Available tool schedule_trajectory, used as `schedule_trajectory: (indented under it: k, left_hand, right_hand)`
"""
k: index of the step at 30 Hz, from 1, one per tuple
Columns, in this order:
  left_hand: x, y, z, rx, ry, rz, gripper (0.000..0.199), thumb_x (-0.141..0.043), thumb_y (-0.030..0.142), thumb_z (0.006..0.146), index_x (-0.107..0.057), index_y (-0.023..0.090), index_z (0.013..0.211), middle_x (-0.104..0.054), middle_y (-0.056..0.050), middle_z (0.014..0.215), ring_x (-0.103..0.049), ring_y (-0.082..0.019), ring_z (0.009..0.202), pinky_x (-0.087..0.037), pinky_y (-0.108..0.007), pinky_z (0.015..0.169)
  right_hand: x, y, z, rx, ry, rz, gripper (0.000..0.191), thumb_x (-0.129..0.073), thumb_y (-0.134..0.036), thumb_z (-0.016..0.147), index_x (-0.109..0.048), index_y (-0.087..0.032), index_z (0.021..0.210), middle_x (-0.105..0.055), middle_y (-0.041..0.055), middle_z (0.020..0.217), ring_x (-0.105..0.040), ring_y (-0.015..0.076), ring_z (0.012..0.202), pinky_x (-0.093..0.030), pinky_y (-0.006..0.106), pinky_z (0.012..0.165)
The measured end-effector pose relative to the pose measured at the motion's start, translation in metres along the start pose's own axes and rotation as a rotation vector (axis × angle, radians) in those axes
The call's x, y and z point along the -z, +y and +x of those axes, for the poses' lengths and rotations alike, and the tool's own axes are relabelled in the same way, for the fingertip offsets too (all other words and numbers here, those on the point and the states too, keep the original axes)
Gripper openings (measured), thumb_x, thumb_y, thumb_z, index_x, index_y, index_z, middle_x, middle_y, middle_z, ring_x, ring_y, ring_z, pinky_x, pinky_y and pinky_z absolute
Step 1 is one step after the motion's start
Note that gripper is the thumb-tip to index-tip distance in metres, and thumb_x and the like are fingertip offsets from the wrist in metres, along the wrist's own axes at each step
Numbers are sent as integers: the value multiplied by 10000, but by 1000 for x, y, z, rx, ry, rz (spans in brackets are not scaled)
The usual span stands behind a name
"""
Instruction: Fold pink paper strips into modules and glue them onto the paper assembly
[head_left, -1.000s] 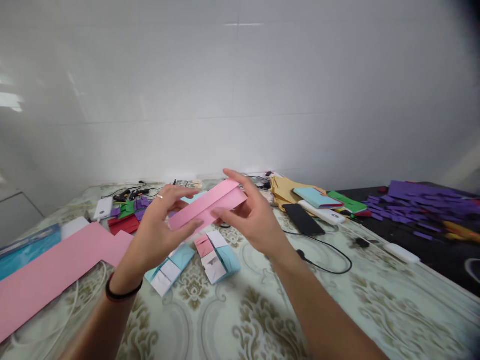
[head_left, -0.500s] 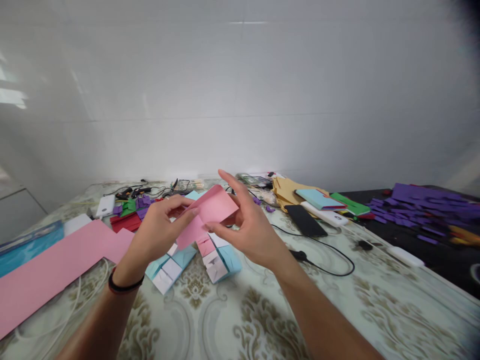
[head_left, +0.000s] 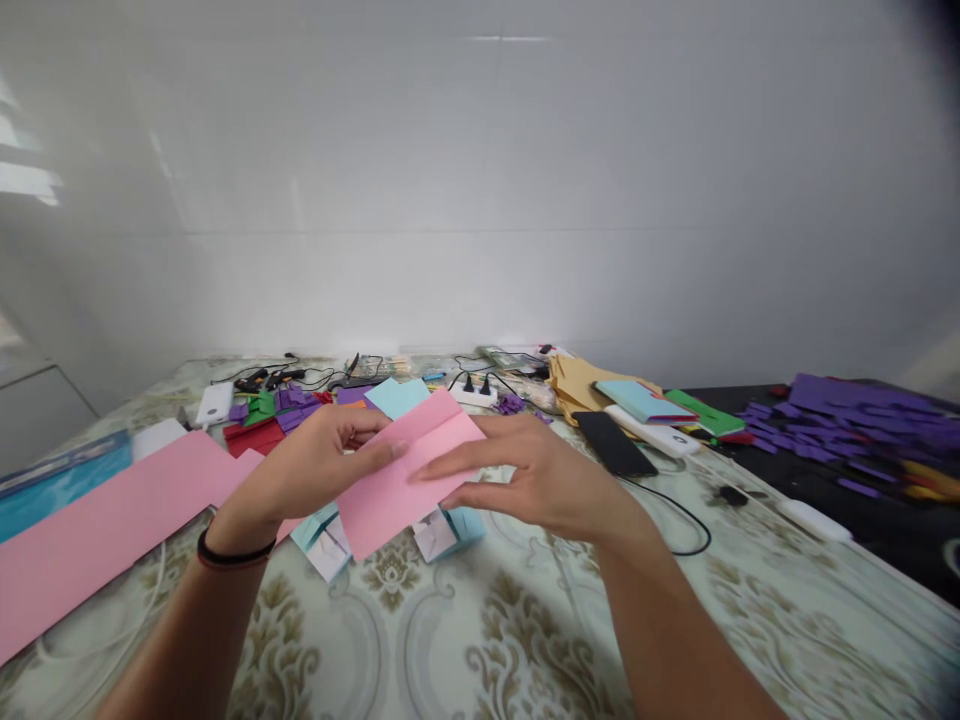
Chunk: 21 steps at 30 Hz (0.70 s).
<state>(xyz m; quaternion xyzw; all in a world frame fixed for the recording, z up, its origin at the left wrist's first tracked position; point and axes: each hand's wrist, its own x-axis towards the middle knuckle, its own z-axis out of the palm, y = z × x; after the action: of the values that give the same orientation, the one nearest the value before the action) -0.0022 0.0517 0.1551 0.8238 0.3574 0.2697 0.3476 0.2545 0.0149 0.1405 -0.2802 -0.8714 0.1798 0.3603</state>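
A creased pink paper sheet is held tilted above the table, its broad face toward me. My left hand pinches its left edge, thumb on the front and the other fingers behind. My right hand grips the right side, with one finger lying across the front and others at or behind the edge. Below the sheet, partly covered by it, are two folded light-blue and white paper pieces, one at the left and one at the right.
Long pink paper lies at the left. Light-blue paper and a power strip are behind my hands. At the right are a black phone, a cable, yellow paper and many purple strips.
The pink sheet has opened out flatter and turned its broad face toward me. My right hand has turned from fingers raised to fingers lying across the sheet.
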Motion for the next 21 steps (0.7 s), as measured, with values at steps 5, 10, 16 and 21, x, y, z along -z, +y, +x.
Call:
schedule_trajectory:
  k: [5, 10, 16, 21]
  left_hand:
    - [-5, 5, 1, -39, 1, 88, 298, -629, 401, 940, -721, 169, 776, -672, -10, 760, -572, -149, 714, -449, -254, 648]
    - [-14, 7, 2, -83, 58, 154, 292, -621, 326, 927, -671, 178, 680, -602, 15, 651, -544, -144, 653, -424, -256, 606]
    - [-24, 10, 4, -129, 170, 113, 311, -614, 356, 955, -726, 184, 721, -688, -17, 687, -654, -195, 734, -502, -290, 667]
    - [-30, 12, 4, -119, 243, 9, 300, -620, 376, 970, -718, 189, 758, -730, -19, 742, -692, -206, 782, -513, -305, 724]
  right_hand:
    - [2, 2, 0, -18, 6, 85, 138, -818, -199, 882, -855, -231, 1012, -831, 38, 997, -754, 175, 871, -562, 286, 757]
    - [-1, -4, 4, -76, 94, 42, 53, -834, -297, 872, -827, -269, 828, -808, 10, 890, -730, 206, 867, -564, 354, 800]
    - [-16, -4, 8, -248, 380, 427, 641, -931, -270, 732, -577, -351, 1261, -681, 11, 1159, -710, 167, 846, -624, 332, 751]
    - [-25, -1, 17, -219, 287, 718, 445, -882, -298, 800, -649, -282, 1179, -701, 13, 996, -698, 167, 880, -617, 287, 753]
